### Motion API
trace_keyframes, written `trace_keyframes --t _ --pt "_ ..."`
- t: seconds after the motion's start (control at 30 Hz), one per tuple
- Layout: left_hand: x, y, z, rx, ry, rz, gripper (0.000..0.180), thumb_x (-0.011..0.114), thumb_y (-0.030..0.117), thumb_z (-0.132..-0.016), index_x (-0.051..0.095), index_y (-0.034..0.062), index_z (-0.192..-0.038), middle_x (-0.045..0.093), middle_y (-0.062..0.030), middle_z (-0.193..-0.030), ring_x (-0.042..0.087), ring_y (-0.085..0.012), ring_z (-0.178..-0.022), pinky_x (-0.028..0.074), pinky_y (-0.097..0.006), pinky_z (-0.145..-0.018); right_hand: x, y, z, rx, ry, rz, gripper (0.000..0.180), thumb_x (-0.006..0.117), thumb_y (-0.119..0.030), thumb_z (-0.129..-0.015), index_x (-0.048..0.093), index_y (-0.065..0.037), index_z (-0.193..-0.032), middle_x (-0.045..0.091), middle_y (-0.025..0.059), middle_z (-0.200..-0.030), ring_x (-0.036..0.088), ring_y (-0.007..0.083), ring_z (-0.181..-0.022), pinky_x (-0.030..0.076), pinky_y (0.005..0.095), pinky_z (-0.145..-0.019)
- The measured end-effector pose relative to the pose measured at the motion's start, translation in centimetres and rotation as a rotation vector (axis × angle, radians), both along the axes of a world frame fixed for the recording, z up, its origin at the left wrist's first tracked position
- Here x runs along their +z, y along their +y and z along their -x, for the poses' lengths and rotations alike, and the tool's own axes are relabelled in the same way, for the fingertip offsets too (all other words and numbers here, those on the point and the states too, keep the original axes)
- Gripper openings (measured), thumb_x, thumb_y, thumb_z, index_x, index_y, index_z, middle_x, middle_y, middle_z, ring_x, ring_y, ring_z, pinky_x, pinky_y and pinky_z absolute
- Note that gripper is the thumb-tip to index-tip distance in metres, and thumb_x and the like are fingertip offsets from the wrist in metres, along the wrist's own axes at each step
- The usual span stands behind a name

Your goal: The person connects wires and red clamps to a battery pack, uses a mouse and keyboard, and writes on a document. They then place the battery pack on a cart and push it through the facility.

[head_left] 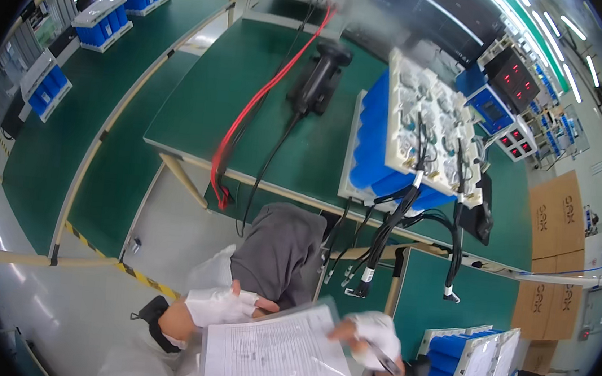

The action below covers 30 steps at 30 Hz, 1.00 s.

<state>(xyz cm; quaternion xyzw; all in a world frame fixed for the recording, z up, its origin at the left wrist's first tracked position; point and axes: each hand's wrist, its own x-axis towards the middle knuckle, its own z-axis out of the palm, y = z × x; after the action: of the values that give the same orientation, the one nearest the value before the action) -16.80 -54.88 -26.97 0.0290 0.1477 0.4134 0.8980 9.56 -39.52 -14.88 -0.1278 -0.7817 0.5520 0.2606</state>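
Observation:
A printed sheet in a clear plastic sleeve (278, 352) lies in front of me over my lap. My left hand (221, 305), in a white fingerless glove, is at the sleeve's upper left edge. Its fingers stretch out to the right, the thumb stands up, and nothing shows in its grasp. My right hand (370, 336), gloved the same way and slightly blurred, has its fingers curled, with fingertips at the sleeve's upper right edge. A dark, slim pen (386, 361) lies in that hand, pointing back toward the wrist. Whether the fingertips also pinch the sleeve I cannot tell.
Ahead stands a green workbench (248, 139) with a blue battery pack (375, 137), whose black cables (383, 236) hang over the front edge. A black handheld tool (318, 81) and red leads (267, 90) lie left of it. More packs (446, 372) stand low right, near cardboard boxes (555, 220).

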Motion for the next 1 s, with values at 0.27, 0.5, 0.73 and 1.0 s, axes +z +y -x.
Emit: trace_keyframes --t 0.27,0.5,0.73,1.0 --pt "0.6 0.5 0.1 0.074 1.286 -0.01 0.021 0.063 0.013 -0.083 0.062 -0.0021 -0.098 0.063 -0.0051 -0.09 0.056 -0.0116 -0.09 0.044 -0.026 -0.081 -5.8 0.0 1.8 -0.457 -0.19 0.257 0.036 0.053 -0.026 -0.094 0.062 0.004 -0.112 0.068 0.0119 -0.094 0.062 0.0132 -0.081 0.046 0.024 -0.071" --pt "-2.5 1.7 -0.3 0.567 1.272 0.331 0.018 0.059 0.007 -0.086 0.058 -0.0034 -0.101 0.06 -0.0021 -0.085 0.053 -0.0081 -0.076 0.043 -0.02 -0.071 -6.3 -1.5 2.3 -0.529 -0.113 -0.263 0.078 0.019 -0.065 -0.092 0.067 -0.004 -0.089 0.061 0.0171 -0.093 0.058 0.0268 -0.081 0.046 0.0353 -0.074" --pt "-2.8 2.1 -0.1 0.675 1.2 0.415 0.018 0.056 0.006 -0.089 0.057 -0.004 -0.104 0.06 -0.0062 -0.094 0.055 -0.0114 -0.084 0.045 -0.022 -0.075 -10.7 -5.6 7.6 -0.321 -0.086 0.241 0.072 0.031 -0.061 -0.092 0.067 0.001 -0.082 0.064 0.0111 -0.076 0.059 0.0197 -0.068 0.046 0.0295 -0.063" --pt "-2.6 1.5 0.6 0.637 0.887 0.373 0.026 0.052 -0.004 -0.088 0.051 -0.0061 -0.114 0.06 -0.0098 -0.109 0.057 -0.0158 -0.097 0.046 -0.026 -0.085 -16.5 -9.4 9.3 -0.537 -0.174 0.282 0.015 0.072 -0.015 -0.08 0.06 -0.005 -0.078 0.061 0.0072 -0.07 0.059 0.0142 -0.064 0.047 0.0263 -0.061"
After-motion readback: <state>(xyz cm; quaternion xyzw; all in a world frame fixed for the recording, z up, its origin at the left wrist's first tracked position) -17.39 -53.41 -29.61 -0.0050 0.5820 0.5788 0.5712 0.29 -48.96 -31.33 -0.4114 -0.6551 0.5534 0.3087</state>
